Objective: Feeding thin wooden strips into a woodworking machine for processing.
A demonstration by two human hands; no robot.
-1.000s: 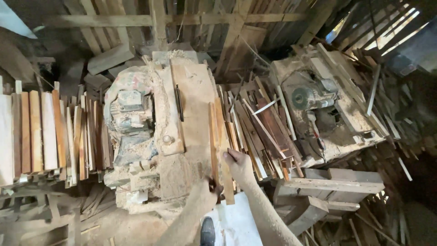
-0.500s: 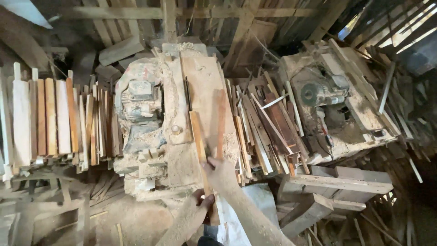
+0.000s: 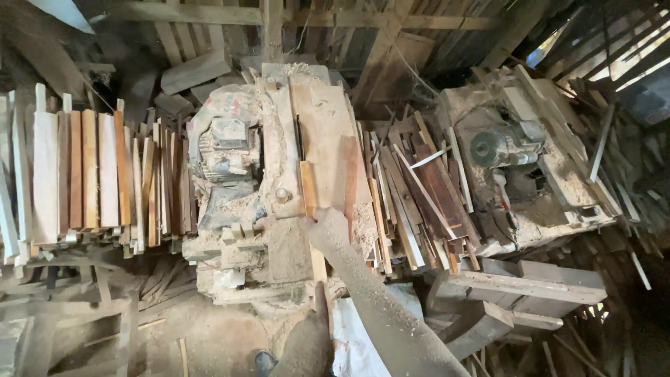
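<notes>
Wooden strip [image 3: 309, 202], near end behind forearm

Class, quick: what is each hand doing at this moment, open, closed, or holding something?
Left hand: at the near end of the wood strip; grip cannot be told.
Right hand: pressing on the strip by the table saw; open or closed unclear.

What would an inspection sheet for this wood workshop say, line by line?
Surface: saw table, covered in sawdust.
Job's things: narrow wood strip lying lengthwise on the table, beside the slot.
Clutter: stacked slats at left; loose offcuts piled at right.
Grippers: right hand on the strip; left hand at its near end; both dusty and blurred, grip unclear.
Cables: nothing seen.
Surroundings: motor left of the table; second machine at right; wooden beams above.
</notes>
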